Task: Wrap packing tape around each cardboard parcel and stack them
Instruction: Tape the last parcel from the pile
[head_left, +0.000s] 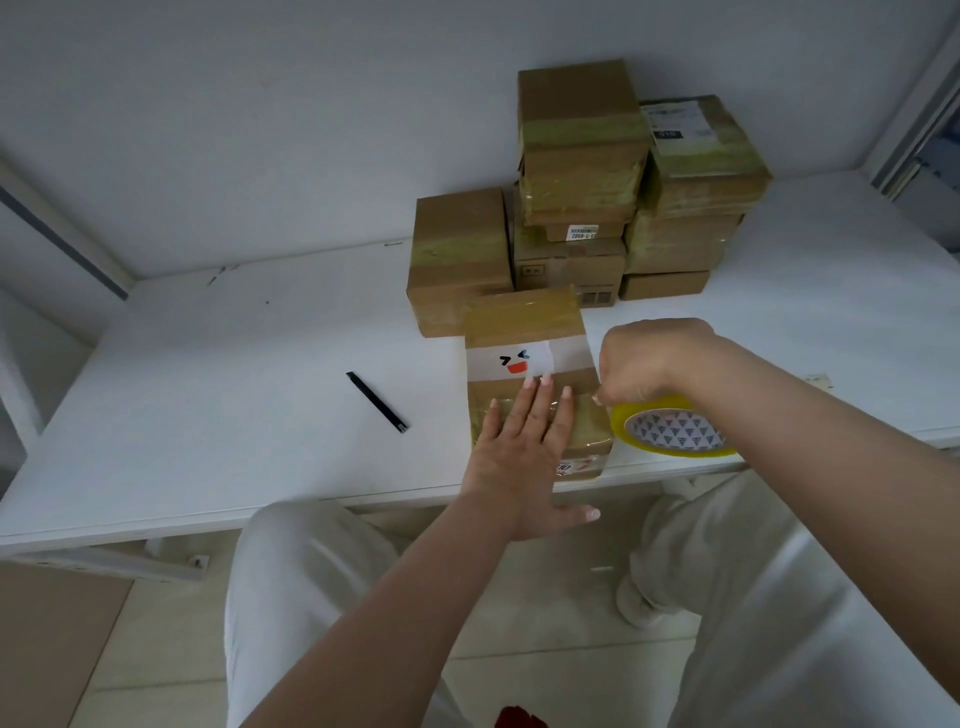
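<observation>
A cardboard parcel (524, 332) with a white cartoon-face band lies near the table's front edge. My left hand (519, 452) presses flat on its top, fingers straight, over a strip of clear tape. To the parcel's right, my right hand (644, 364) grips the yellow tape roll (670, 428) with curled fingers, the roll held beside the parcel's right side. Behind stands a stack of taped parcels (582, 156), several boxes in three columns against the wall.
A black utility knife (377, 401) lies on the white table (234, 389) left of the parcel. The wall runs close behind the stack. My legs in white trousers (301, 597) are below the table edge, over a tiled floor.
</observation>
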